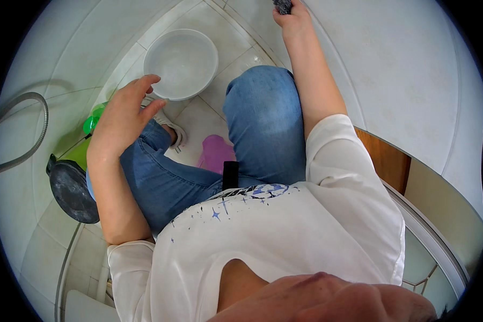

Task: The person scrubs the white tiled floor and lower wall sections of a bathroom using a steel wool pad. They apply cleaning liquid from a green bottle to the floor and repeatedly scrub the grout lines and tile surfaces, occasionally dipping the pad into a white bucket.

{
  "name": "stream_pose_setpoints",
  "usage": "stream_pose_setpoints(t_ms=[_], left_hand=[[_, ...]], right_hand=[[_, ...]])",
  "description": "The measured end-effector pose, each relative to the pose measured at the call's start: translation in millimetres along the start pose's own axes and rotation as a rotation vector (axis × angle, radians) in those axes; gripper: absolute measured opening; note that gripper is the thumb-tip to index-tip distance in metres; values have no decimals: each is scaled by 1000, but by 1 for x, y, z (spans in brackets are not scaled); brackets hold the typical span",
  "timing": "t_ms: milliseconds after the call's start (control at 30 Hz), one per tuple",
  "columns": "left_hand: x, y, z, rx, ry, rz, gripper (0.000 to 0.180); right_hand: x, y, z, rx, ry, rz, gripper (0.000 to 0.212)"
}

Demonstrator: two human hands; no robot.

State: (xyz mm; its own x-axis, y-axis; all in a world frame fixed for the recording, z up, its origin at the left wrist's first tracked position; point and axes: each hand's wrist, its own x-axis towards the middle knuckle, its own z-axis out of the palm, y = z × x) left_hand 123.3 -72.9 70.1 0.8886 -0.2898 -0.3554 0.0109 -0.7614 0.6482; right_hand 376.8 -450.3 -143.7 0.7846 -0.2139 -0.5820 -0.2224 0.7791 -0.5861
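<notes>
At the top edge my right hand (292, 19) is closed around a dark grey, wiry-looking scouring pad (283, 6), partly cut off by the frame. The pad is by the light tiled wall (381, 59); whether it touches the wall I cannot tell. My left hand (124, 115) hovers over my left leg with fingers apart and nothing in it. Just beyond its fingertips stands a round whitish basin (181, 63) on the floor, seemingly holding some cloudy water.
Left of my left forearm are a black round lid-like object (74, 190) and green containers (90, 124). A metal shower hose (44, 115) curves along the left wall. Between my legs sits a purple plastic item (216, 153). A glass door track (429, 228) runs at the right.
</notes>
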Motion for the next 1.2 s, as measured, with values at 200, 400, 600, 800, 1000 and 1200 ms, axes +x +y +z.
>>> stream_pose_setpoints(t_ms=[200,400,600,800,1000,1200], left_hand=[[-11,11,-2,6,26,13,39],[-9,7,0,7,14,85,38],[-5,3,-1,31,24,47,38],[-14,1,-1,38,28,36,39],[-9,-2,2,28,31,87,39],[-4,-6,4,37,12,38,39]], right_hand=[[-100,-44,-46,-294,-21,-136,10],[-27,-61,-35,32,100,95,11],[17,-18,-11,111,-139,16,15],[-119,-46,5,-7,220,41,14],[-28,-69,-39,130,116,156,13],[30,-41,-36,-62,83,133,7]])
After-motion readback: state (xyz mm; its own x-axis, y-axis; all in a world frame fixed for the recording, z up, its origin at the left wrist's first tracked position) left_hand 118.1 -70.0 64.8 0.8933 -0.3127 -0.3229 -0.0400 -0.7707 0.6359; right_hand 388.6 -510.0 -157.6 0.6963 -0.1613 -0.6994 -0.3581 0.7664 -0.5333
